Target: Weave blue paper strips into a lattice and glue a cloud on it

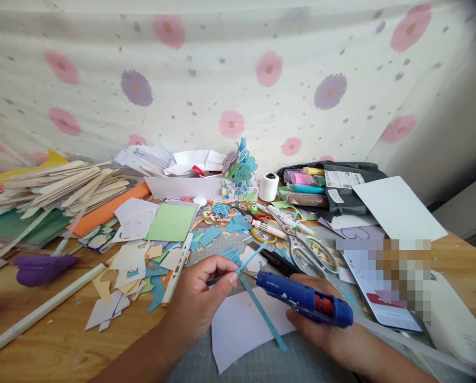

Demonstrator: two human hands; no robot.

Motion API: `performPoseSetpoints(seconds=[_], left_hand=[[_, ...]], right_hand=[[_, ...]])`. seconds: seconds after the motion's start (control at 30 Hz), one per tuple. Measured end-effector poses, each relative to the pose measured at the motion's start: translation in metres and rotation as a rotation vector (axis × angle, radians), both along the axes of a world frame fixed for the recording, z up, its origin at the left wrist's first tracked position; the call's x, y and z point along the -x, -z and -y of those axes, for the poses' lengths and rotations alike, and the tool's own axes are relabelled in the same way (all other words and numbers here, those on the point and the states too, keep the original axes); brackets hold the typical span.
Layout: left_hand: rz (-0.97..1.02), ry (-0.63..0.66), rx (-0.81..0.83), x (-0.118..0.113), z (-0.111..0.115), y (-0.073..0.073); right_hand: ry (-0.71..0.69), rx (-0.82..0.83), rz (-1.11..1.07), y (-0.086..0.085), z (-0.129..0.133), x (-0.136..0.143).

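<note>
Between the thumb and fingers of my left hand (208, 287) is a narrow blue paper strip (254, 255), its free end slanting up to the right. My right hand (321, 330) grips a blue hot glue gun (301, 298). The gun's metal nozzle points left and sits right by the strip at my left fingertips; whether it touches cannot be made out. A second blue strip (265, 315) lies diagonally below the nozzle, across a white sheet of paper (238, 332). My right palm and the gun's handle are partly hidden.
Scissors (303, 252), markers (177, 268) and many paper scraps (132, 266) crowd the grey cutting mat and wooden table. Wooden sticks (82, 183) pile at left. A thread spool (268, 187) and paper-flower decoration (241, 170) stand at the back. A phone (375, 284) lies at right.
</note>
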State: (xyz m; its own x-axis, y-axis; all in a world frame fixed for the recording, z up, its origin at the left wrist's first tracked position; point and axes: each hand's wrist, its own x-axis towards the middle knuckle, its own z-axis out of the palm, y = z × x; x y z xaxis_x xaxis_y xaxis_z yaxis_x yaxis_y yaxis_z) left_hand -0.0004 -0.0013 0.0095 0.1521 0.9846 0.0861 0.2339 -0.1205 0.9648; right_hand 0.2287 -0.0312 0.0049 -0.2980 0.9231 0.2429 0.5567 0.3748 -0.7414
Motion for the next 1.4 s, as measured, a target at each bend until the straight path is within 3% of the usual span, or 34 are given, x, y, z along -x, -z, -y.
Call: performPoseSetpoints(seconds=[0.6, 0.97, 1.23, 1.4], left_hand=[[0.011, 0.016, 0.039, 0.0009, -0.0018, 0.0024], [0.012, 0.016, 0.047, 0.0013, -0.0017, 0.0018], [0.015, -0.040, 0.034, 0.0022, -0.0023, 0.0026], [0.018, -0.056, 0.051, 0.0017, -0.0016, 0.0024]], right_hand=[[-0.069, 0.021, 0.021, -0.0011, -0.0013, 0.0009], [-0.006, 0.051, -0.039, 0.0011, -0.0011, 0.0005], [-0.126, 0.042, -0.028, 0.0000, -0.0019, 0.0022], [-0.130, 0.094, -0.057, -0.0010, -0.0012, 0.0026]])
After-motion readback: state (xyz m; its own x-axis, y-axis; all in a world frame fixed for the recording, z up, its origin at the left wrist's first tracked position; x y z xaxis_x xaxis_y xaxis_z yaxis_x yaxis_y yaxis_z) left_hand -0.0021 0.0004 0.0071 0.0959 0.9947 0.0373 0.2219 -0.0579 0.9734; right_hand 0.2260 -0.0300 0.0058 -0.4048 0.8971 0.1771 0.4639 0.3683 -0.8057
